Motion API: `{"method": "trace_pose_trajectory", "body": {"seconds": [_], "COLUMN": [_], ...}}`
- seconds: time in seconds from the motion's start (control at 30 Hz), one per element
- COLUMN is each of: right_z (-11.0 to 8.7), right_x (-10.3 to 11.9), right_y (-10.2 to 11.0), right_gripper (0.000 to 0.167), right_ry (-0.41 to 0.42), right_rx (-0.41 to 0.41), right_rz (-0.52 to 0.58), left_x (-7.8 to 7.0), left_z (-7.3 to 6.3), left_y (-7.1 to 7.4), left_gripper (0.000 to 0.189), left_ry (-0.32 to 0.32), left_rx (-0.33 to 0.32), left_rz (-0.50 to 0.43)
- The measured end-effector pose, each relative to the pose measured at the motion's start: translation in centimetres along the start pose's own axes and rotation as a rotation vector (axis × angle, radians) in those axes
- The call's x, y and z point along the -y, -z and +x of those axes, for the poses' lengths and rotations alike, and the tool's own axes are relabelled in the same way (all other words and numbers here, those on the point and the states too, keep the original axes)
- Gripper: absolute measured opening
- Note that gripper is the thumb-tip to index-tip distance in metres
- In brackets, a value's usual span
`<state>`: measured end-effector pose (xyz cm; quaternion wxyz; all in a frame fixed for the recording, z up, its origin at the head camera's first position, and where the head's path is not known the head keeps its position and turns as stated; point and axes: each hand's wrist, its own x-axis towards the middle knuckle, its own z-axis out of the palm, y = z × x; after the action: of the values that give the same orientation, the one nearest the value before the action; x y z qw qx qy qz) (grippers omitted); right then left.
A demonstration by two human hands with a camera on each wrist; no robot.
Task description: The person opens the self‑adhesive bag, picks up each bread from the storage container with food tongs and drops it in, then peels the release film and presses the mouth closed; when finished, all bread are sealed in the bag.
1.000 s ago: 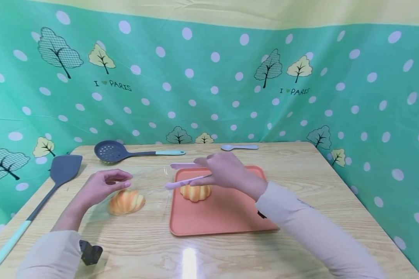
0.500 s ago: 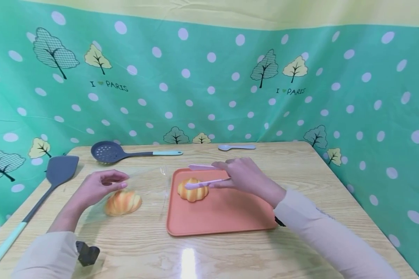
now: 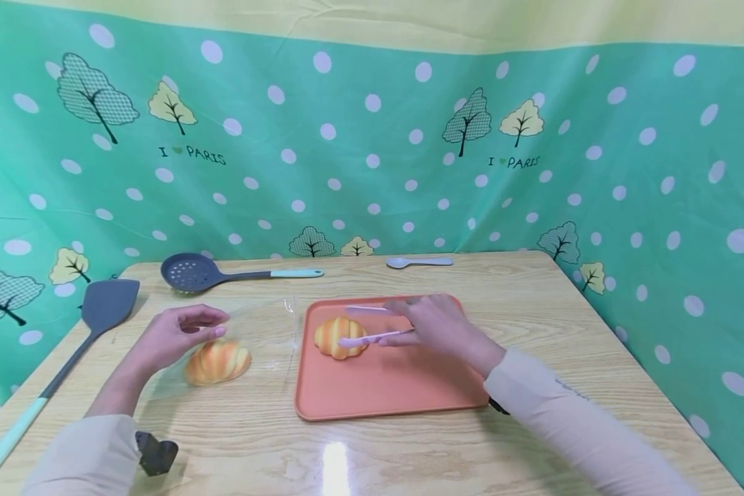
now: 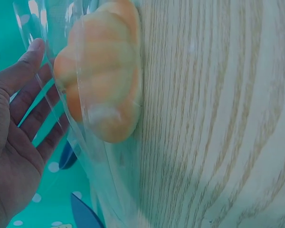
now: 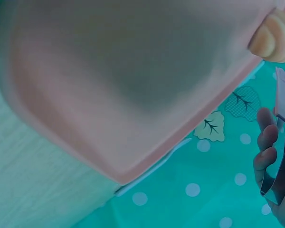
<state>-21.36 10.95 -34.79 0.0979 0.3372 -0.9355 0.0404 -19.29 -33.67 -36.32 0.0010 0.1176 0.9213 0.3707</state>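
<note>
My left hand point(image 3: 176, 334) holds the edge of a clear plastic bag point(image 3: 273, 337) between thumb and fingers. A toy croissant point(image 3: 217, 362) lies inside the bag on the table; in the left wrist view that croissant point(image 4: 104, 71) shows through the film. My right hand point(image 3: 446, 327) grips metal tongs with pale purple tips point(image 3: 362, 340), the two arms spread apart. Those tips hover at a second croissant point(image 3: 331, 337) on the left part of a coral-pink tray point(image 3: 397, 386). In the right wrist view the tongs point(image 5: 283, 90) point up toward this bread, nothing between their tips.
A dark slotted skimmer point(image 3: 192, 272) with a mint handle lies at the back left. Along the left edge rests a matching turner point(image 3: 108, 303). A small pale spoon point(image 3: 418, 262) lies behind the tray. A green dotted curtain point(image 3: 372, 158) hangs round the table.
My right hand has moved right and down, bringing the tongs from beyond the tray's left rim back over the croissant. My left hand stays at the bag. The head view has shifted slightly.
</note>
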Motion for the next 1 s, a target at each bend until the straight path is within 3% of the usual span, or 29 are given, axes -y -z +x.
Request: {"method": "trace_pose_trajectory", "body": {"seconds": [0.43,0.73,1.0], "right_z": [0.5,1.2,1.5], "right_x": [-0.2,-0.8,-1.0], "right_y": [-0.7,-0.9,-1.0], "right_gripper": [0.072,0.065,0.061], "right_ry": [-0.025,0.037,0.024], "right_rx": [0.091,0.105,0.139], "right_rz": [0.038,0.042,0.08], "left_x": [0.0,0.1,0.1], "left_z": [-0.1,0.1,0.2], "left_y": [0.0,-0.1,-0.1], "left_gripper": [0.039,0.039,0.039], "left_ry": [0.009,0.014,0.011], "left_rx": [-0.001,0.001,0.002], "left_rz": [0.009,0.003,-0.004]}}
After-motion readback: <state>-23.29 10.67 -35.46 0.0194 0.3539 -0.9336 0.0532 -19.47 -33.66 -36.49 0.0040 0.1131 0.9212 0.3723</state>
